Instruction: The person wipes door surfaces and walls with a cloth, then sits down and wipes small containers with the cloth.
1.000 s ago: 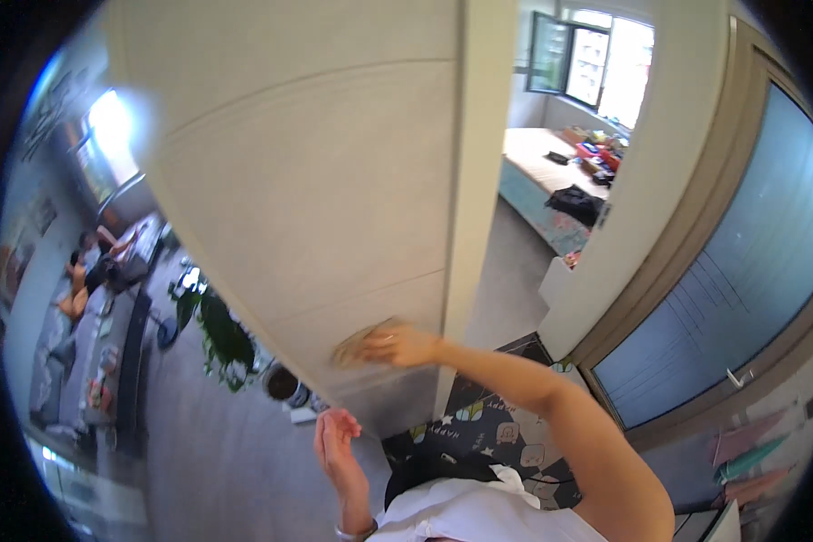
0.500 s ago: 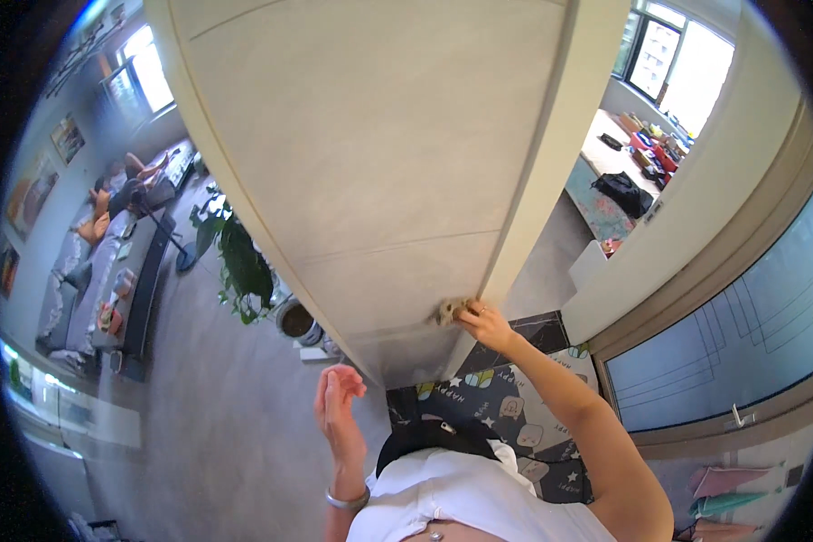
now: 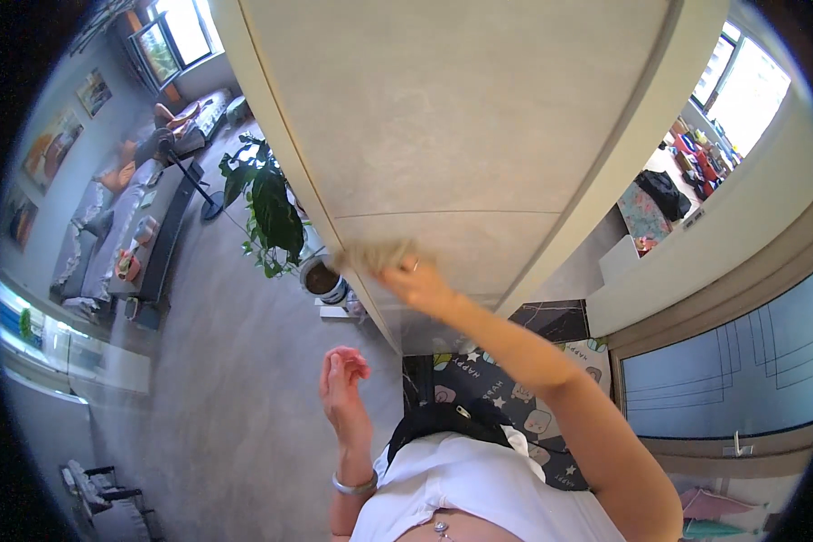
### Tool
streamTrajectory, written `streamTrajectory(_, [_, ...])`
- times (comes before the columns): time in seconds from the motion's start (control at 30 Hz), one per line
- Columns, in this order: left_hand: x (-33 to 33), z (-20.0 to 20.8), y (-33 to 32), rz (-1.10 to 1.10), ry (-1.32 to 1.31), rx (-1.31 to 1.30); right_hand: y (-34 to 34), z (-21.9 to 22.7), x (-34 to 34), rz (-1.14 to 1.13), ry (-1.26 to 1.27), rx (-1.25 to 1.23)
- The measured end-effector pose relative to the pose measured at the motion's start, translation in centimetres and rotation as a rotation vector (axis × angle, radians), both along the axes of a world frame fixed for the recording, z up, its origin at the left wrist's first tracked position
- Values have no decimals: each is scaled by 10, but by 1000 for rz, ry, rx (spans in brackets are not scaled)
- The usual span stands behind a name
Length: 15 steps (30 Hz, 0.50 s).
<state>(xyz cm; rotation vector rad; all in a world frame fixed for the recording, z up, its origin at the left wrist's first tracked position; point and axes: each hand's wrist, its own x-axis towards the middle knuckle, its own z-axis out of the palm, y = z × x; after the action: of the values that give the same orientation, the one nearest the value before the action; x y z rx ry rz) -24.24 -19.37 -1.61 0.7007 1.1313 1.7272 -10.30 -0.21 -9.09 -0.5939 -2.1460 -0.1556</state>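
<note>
My right hand [image 3: 414, 287], blurred by motion and wearing a ring, holds a beige cloth [image 3: 375, 256] against the pale wall panel [image 3: 443, 181]. The cloth lies by the panel's left edge trim, a little below a horizontal seam, and is smeared by motion. Lower down, my left hand [image 3: 343, 388] hovers over the grey floor with a bracelet at its wrist. Its fingers are loosely curled, and nothing shows in them.
Left of the panel stands a potted plant [image 3: 321, 280] with large leaves. Beyond it are a fan [image 3: 210, 206], a long grey sofa [image 3: 108, 230] and a person on the far end. A patterned mat [image 3: 479, 388] lies below me, and a glass-panelled door [image 3: 732, 361] is at right.
My right hand has swept the cloth left and upward across the panel, from its right edge to its left. My left hand keeps nearly the same place. The view has shifted.
</note>
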Motion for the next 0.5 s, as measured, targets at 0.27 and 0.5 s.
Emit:
streamTrajectory(0.27, [-27, -18, -20, 89, 13, -55, -42, -101, 138, -205, -474, -72])
streamTrajectory(0.5, [6, -16, 15, -74, -11, -40, -37, 138, 208, -797, 362, 472])
